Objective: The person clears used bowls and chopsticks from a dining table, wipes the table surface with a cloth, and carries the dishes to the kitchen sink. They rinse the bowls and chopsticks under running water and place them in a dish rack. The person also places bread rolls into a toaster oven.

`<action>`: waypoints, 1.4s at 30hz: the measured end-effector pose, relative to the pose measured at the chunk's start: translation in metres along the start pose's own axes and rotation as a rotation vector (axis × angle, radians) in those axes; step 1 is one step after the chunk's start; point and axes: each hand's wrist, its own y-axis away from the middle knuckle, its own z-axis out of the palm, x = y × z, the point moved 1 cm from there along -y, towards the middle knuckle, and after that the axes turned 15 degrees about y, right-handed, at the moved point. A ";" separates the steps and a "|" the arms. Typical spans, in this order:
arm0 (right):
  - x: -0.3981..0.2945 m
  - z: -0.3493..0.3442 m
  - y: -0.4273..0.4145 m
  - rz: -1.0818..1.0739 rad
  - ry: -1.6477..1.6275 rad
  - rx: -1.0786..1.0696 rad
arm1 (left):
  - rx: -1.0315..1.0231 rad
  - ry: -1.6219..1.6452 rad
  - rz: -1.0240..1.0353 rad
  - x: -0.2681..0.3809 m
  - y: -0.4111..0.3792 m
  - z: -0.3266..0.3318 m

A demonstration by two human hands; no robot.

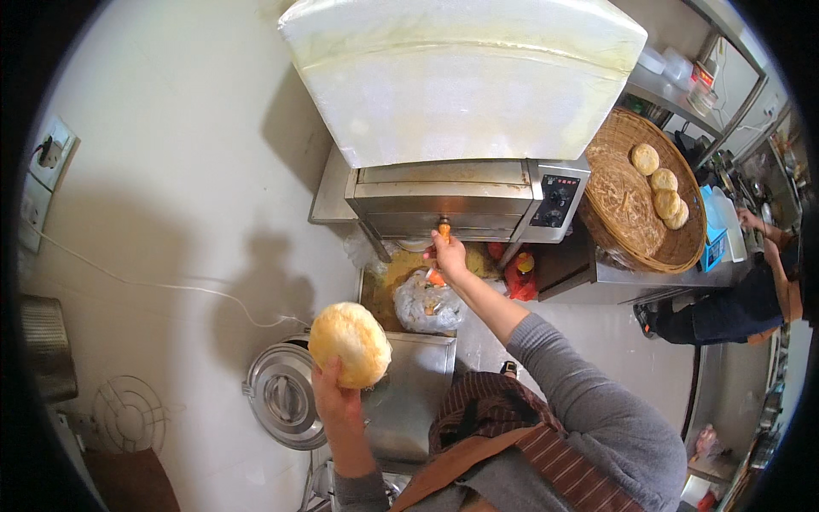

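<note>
A round, golden-topped flatbread (350, 345) is held up in my left hand (338, 397), above a steel worktop. Ahead of me stands a stainless-steel deck oven (441, 211) with its door closed or nearly so. My right hand (450, 257) grips the orange-brown door handle (444, 229) at the middle of the oven front. On the right, a large wicker basket (601, 240) holds several similar flatbreads (667, 203) along its far right side.
A big white box (467, 96) rests on the oven. Below are a plastic bag (427, 304) and a red bag (521, 281). A lidded steel pot (281, 397) stands left of the worktop (409, 397). At far right, another person (723, 313) works near a blue scale (713, 249).
</note>
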 end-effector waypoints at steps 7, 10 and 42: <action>0.052 0.003 0.088 -0.047 0.060 -0.013 | -0.132 -0.204 0.036 0.020 -0.041 0.030; 0.087 -0.003 0.163 0.123 -0.078 -0.209 | -0.107 -0.245 -0.020 0.016 -0.058 0.039; 0.168 -0.066 0.298 0.349 0.094 -0.501 | -0.158 -0.818 -0.272 -0.194 -0.222 0.079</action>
